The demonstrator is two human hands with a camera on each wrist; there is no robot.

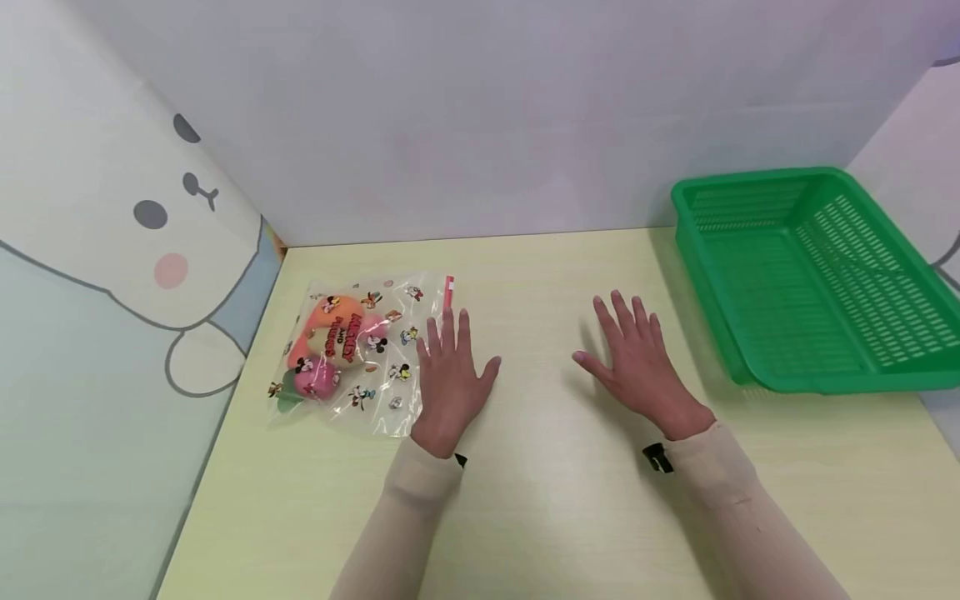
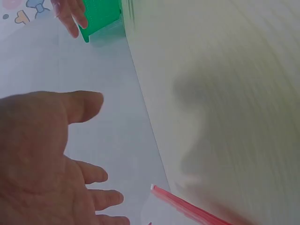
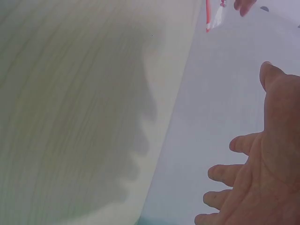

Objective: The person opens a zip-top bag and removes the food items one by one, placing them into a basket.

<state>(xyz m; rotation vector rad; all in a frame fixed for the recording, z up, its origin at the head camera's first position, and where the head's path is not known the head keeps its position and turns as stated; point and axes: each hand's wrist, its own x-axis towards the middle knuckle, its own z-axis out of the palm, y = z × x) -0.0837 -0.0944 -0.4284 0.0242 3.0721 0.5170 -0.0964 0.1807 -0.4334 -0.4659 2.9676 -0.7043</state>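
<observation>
My left hand [image 1: 452, 385] hovers palm down over the table, fingers spread, overlapping the right edge of a clear zip bag [image 1: 408, 400] in the head view. Cartoon mouse figures and red lettering are printed on the bag, and several colourful rounded items, such as a magenta one [image 1: 317, 379] and an orange one [image 1: 341, 312], lie inside it. Along one side runs its red zip strip [image 2: 187, 208]. The right hand [image 1: 643, 367] is also held above the table with straight fingers, between the bag and a green plastic basket [image 1: 738, 333]. Neither hand holds anything.
The green basket has slatted walls and stands at the right end of the pale wooden table [image 1: 555, 517]. A whitish wall sheet [image 1: 480, 125] rises along the table's back edge. On the left, a panel with a cartoon animal [image 1: 172, 275] borders the table.
</observation>
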